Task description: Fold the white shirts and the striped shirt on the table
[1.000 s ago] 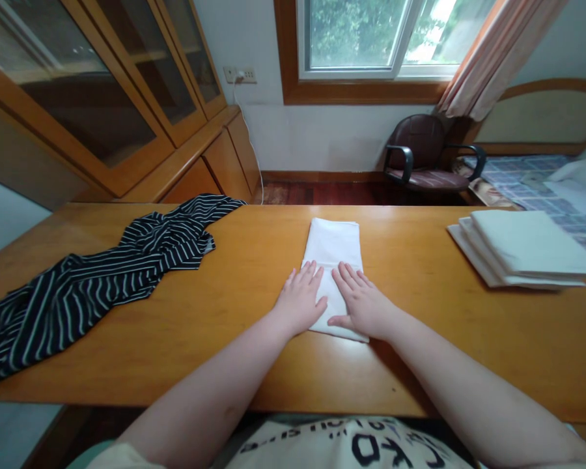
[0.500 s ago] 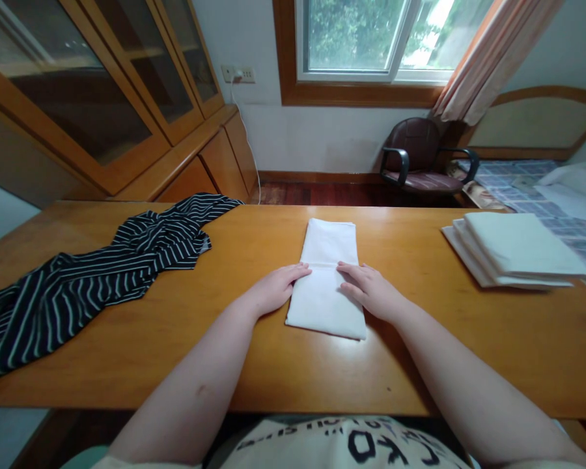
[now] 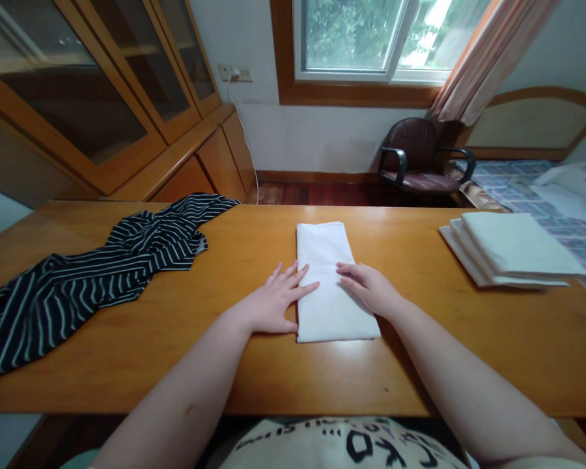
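Observation:
A white folded cloth [image 3: 325,306] lies flat on the wooden table [image 3: 254,378], straight in front of me, as a long narrow rectangle with a faint crease across its middle. My left hand [image 3: 276,299] has its fingers spread, and their tips touch the cloth's left edge. On the opposite edge rests my right hand [image 3: 371,290], palm down, its fingers stretched out over the cloth. Neither hand grips anything.
On the table's left lies a crumpled black-and-white striped garment [image 3: 146,247]. A stack of folded white cloths [image 3: 517,247] sits at the right. Beyond the table stand a chair [image 3: 420,156], a bed [image 3: 508,182] and a wooden cabinet [image 3: 185,163].
The white cloth has turned slightly, its far end shifting left and its near end right. My left hand's fingers have spread apart and the hand has come a little nearer; my right hand stays nearly in place.

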Demonstrator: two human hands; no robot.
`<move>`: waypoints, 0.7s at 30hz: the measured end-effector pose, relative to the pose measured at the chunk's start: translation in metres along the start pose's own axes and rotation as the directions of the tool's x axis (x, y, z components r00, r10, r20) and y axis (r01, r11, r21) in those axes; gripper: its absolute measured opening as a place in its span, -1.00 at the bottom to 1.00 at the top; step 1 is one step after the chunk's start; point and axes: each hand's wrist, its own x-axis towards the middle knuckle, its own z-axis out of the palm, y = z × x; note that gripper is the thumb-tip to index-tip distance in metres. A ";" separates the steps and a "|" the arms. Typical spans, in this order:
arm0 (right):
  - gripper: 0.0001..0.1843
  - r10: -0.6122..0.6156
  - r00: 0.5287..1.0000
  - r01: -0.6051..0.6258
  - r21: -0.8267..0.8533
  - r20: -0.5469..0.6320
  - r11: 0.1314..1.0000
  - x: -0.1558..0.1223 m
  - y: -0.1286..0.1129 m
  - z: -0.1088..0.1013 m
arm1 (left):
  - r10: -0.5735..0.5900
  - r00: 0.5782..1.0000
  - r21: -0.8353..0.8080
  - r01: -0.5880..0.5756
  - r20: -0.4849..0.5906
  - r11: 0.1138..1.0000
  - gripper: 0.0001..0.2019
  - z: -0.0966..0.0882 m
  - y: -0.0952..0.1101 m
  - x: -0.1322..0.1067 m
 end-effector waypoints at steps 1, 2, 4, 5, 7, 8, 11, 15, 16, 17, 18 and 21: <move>-0.68 0.016 1.000 -0.016 0.030 0.004 0.999 0.000 0.001 0.000 | 0.039 0.999 -0.004 -0.039 0.007 0.999 -0.03 0.001 0.004 0.002; -0.67 0.033 0.999 -0.033 0.062 0.009 0.998 0.000 0.001 0.000 | 0.082 0.996 -0.011 -0.082 0.017 0.997 -0.01 0.002 0.008 0.003; -0.64 0.058 0.998 -0.059 0.113 0.016 0.992 -0.001 0.003 0.001 | 0.172 0.985 -0.021 -0.172 0.029 0.985 0.01 0.006 0.018 0.004; -0.63 0.064 0.998 -0.066 0.126 0.018 0.990 -0.001 0.003 0.001 | 0.212 0.977 -0.020 -0.212 0.025 0.977 -0.01 0.007 0.023 0.005; -0.61 0.064 0.998 -0.065 0.134 0.017 0.989 -0.001 0.004 0.001 | 0.269 0.963 -0.001 -0.269 -0.022 0.963 -0.13 0.009 0.030 0.004; -0.61 0.057 0.998 -0.059 0.132 0.020 0.990 -0.001 0.004 0.001 | 0.293 0.954 0.013 -0.293 -0.059 0.956 -0.23 0.010 0.032 0.004; -0.57 0.031 0.999 -0.035 0.133 0.030 0.991 -0.001 0.007 -0.001 | 0.375 0.903 0.045 -0.374 -0.212 0.926 -0.53 0.010 0.034 0.002; -0.40 -0.106 0.991 0.092 0.158 0.081 0.983 -0.002 0.013 -0.006 | 0.434 0.771 0.091 -0.446 -0.466 0.890 -0.68 0.005 0.031 0.000; -0.35 -0.140 0.985 0.121 0.174 0.103 0.977 -0.003 0.014 -0.007 | 0.428 0.737 0.093 -0.450 -0.524 0.888 -0.69 0.004 0.030 -0.001; -0.32 -0.167 0.978 0.141 0.193 0.126 0.971 -0.003 0.015 -0.009 | 0.412 0.707 0.086 -0.449 -0.575 0.890 -0.69 0.002 0.029 -0.002; -0.29 -0.186 0.971 0.152 0.209 0.153 0.966 -0.003 0.015 -0.011 | 0.390 0.681 0.071 -0.446 -0.620 0.892 -0.69 0.001 0.028 -0.002; -0.18 -0.239 0.934 0.176 0.240 0.266 0.955 -0.003 0.015 -0.016 | 0.293 0.613 0.015 -0.417 -0.734 0.909 -0.68 0.000 0.022 -0.004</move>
